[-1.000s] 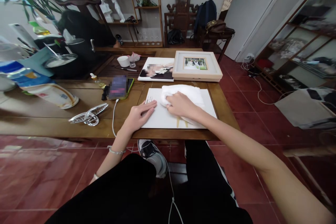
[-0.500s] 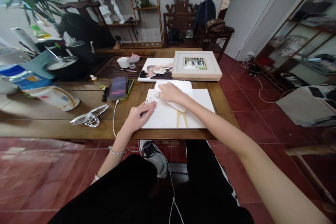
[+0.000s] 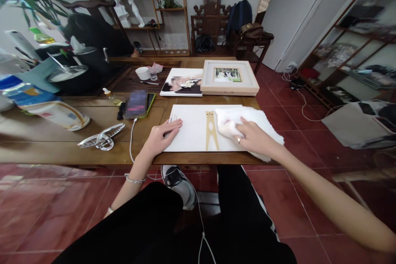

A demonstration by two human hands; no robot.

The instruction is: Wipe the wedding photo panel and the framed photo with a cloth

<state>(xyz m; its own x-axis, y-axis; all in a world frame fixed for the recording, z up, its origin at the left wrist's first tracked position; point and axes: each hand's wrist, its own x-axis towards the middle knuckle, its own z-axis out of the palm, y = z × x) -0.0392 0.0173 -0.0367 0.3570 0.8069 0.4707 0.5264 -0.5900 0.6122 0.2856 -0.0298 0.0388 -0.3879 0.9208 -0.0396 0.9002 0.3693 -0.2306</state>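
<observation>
A white board [image 3: 192,130] with a tan stand piece [image 3: 211,135] on it lies flat at the near edge of the wooden table [image 3: 93,119]. My left hand [image 3: 161,134] rests on the board's left corner, fingers stretched flat. My right hand [image 3: 252,138] presses a white cloth [image 3: 247,119] onto the board's right end, fingers curled into the cloth. The cloth hangs past the board's right edge.
Behind the board lie a photo print [image 3: 182,82] and a pale framed picture [image 3: 229,77]. A phone [image 3: 137,104] with a white cable, a metal clip [image 3: 100,138], a plastic bag [image 3: 52,107] and a small white cup [image 3: 143,72] sit to the left. Red tiled floor lies on the right.
My right hand has swept the cloth from the board's far left side across to its right end, uncovering the tan stand piece. My left hand has stayed on the corner.
</observation>
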